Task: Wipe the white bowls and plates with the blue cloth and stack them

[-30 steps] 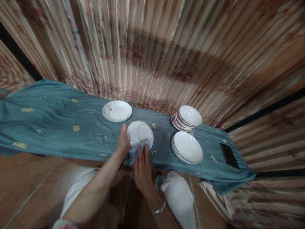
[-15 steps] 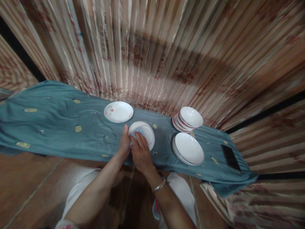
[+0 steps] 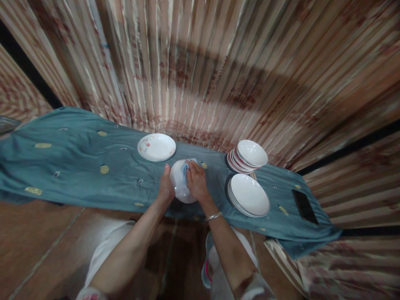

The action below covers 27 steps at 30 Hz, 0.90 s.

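Observation:
Over the front part of the table I hold a white bowl (image 3: 181,183), its face tilted and partly covered by my right hand. My left hand (image 3: 166,185) grips the bowl's left edge, thumb pointing up along the rim and the other fingers hidden behind it. A light blue cloth (image 3: 186,167) is bunched under the fingers of my right hand (image 3: 196,180), which presses it on the bowl's upper right side. Just beyond, a white oval plate (image 3: 159,146) with a floral edge lies on the cloth-covered table.
A stack of white bowls with reddish sides (image 3: 252,153) stands at the back right. Nearer is a stack of white dishes (image 3: 250,196). A black phone (image 3: 304,206) lies at the right end of the teal tablecloth (image 3: 78,166). A pleated curtain (image 3: 193,83) hangs behind.
My right hand has moved with the cloth from the bowl's left part to its upper right side. The bowl has turned and tilted in my left hand, which keeps its hold.

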Motion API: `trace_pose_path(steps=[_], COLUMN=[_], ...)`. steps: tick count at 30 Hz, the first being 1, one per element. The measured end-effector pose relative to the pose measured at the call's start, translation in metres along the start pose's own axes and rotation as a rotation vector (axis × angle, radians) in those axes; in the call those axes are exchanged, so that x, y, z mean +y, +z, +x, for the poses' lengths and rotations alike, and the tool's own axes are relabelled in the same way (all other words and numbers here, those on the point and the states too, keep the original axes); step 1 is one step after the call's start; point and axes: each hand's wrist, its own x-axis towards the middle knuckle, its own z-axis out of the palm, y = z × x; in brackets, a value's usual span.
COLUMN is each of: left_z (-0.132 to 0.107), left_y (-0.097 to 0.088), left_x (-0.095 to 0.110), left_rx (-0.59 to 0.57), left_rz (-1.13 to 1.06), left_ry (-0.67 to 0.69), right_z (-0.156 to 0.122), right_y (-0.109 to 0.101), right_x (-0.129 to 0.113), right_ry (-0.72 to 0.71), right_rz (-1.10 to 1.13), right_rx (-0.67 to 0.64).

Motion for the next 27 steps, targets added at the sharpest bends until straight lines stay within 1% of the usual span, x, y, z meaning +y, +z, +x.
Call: trace_pose_path(steps=[2, 6, 10, 14, 17, 21, 24, 27], left_z=[-0.002, -0.002, -0.002, -0.005, -0.008, -0.009, -0.009, -0.010], left_y=[0.002, 0.002, 0.002, 0.006, 0.009, 0.010, 0.009, 0.010], left_x=[0.000, 0.000, -0.001, 0.001, 0.003, 0.004, 0.005, 0.007], left_rx=[0.025, 0.026, 0.040, 0.071, 0.077, 0.031, 0.017, 0.020], left_rz=[0.006, 0.017, 0.020, 0.024, 0.012, -0.010, -0.008, -0.016], left_ry=[0.022, 0.014, 0.022, 0.002, -0.016, -0.027, -0.031, -0.046], right_z=[-0.002, -0.013, -0.027, -0.044, -0.063, -0.098, -0.117, -0.123], right_y=[0.003, 0.009, 0.012, 0.016, 0.020, 0.027, 0.029, 0.029], right_x=[0.011, 0.026, 0.033, 0.035, 0.030, 0.013, -0.001, -0.011], right_ry=[0.038, 0.108, 0.140, 0.195, 0.260, 0.289, 0.247, 0.140], right_rz=[0.028, 0.081, 0.129, 0.143, 0.139, 0.132, 0.104, 0.059], right_rx=[0.028, 0.082, 0.135, 0.176, 0.202, 0.232, 0.233, 0.215])
